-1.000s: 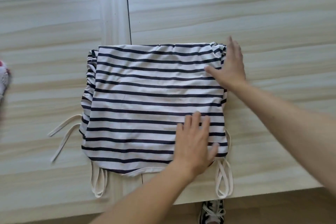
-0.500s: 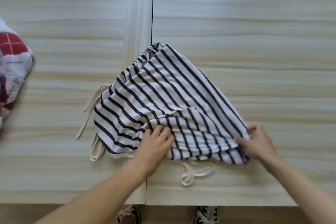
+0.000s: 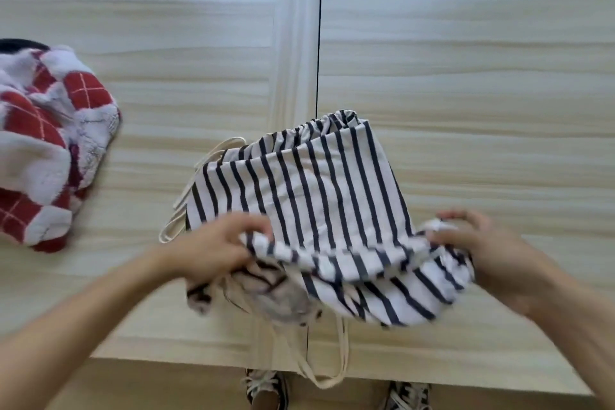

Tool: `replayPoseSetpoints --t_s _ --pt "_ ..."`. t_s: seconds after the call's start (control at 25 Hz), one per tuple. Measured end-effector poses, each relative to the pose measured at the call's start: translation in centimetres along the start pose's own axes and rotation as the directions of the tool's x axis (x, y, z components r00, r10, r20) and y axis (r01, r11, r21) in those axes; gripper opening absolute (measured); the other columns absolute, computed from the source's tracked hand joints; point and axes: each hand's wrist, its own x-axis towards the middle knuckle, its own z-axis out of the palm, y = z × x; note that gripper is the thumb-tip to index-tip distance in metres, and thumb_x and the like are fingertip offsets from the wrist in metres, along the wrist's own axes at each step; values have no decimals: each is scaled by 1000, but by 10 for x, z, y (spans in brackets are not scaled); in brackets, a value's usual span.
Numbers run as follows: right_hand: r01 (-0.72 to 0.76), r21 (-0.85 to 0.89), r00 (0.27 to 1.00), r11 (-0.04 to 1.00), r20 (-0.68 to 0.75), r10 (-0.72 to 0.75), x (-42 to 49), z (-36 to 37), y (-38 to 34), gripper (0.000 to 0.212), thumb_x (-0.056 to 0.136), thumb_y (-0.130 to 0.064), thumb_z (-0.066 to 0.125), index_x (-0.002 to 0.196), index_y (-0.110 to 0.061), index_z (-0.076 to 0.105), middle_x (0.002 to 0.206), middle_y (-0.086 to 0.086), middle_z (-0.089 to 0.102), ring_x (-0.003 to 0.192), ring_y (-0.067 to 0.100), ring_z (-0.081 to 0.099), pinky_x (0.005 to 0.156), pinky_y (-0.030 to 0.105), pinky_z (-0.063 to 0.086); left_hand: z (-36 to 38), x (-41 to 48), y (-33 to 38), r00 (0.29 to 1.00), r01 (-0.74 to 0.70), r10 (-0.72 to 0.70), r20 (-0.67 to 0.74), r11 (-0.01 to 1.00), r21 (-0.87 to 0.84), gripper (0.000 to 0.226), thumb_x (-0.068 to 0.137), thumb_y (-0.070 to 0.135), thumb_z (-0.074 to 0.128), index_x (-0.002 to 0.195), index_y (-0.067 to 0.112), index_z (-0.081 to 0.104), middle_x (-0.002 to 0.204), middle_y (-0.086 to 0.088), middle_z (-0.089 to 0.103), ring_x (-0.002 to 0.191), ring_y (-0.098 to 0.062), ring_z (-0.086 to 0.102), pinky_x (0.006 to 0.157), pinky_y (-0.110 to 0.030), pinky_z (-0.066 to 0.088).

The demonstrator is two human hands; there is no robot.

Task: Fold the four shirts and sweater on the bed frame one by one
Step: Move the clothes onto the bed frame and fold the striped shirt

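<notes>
Both hands now pinch the striped shirt's (image 3: 319,196) near edge, left hand (image 3: 213,246) and right hand (image 3: 489,253); flat a second ago, it lifts mid-bed frame (image 3: 466,76). Fold under way.

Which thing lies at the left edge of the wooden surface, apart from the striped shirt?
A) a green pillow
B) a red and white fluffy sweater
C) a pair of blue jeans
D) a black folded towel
B: the red and white fluffy sweater lies crumpled at the left edge, well clear of the striped shirt held by both hands.
</notes>
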Motion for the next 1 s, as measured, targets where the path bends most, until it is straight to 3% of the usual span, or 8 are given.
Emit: replayPoseSetpoints --t_s 0.16,0.28,0.44,0.56,0.68,0.76,0.84,1.0 --pt "112 81 993 990 14 -114 61 41 -74 24 98 -8 54 122 -3 53 102 17 67 85 26 74 65 37 63 -71 33 -35 882 130 -180 -435 981 -141 24 86 11 61 102 27 67 92 7 70 85 -11 62 74 -25 49" --pt "296 -591 910 750 -65 -411 109 76 -66 59 94 -11 58 147 -18 34 142 15 45 126 32 52 106 46 47 -69 60 -50 695 233 -10 -719 949 212 43 88 29 53 126 9 60 123 -15 64 114 -32 59 98 -40 46" --pt "470 -868 814 161 356 -459 131 114 -15 78 87 -6 55 157 -23 23 161 11 20 147 33 26 118 43 32 6 80 -54 906 110 167 -389 795 597 70 87 61 48 147 24 43 155 -10 39 143 -30 37 116 -51 34" --pt "484 -848 732 214 259 -630 130 112 2 75 85 -8 61 154 -16 31 156 14 29 142 31 34 118 41 33 26 82 -65 930 191 82 -357 723 664 68 94 45 57 154 24 32 166 -11 21 155 -30 14 124 -52 19" --pt "625 -744 558 236 215 -802 91 103 55 37 85 -20 65 121 -13 56 116 5 52 104 22 52 92 42 49 37 64 -63 796 12 432 -424 689 725 39 86 19 64 124 11 61 136 -17 53 131 -34 45 108 -48 40" --pt "707 -704 579 70 519 -629 57 101 113 36 82 -44 67 108 -21 58 107 -2 51 95 17 51 82 40 50 61 42 -72 749 -311 646 -144 536 785 24 82 16 60 106 13 65 116 -11 60 110 -27 53 93 -41 47" --pt "718 -689 635 -99 707 -311 36 107 170 52 74 -65 62 108 -26 54 109 -4 50 96 16 51 84 37 48 84 17 -88 785 -497 589 194 410 765 30 84 30 61 112 17 61 117 -5 58 108 -23 52 93 -39 49" --pt "694 -591 557 -411 803 -213 36 125 230 19 77 -31 59 90 -18 56 94 3 59 83 23 58 76 37 35 113 3 -121 879 -439 364 309 361 823 37 84 29 62 119 19 57 125 -4 52 114 -25 51 100 -40 39"
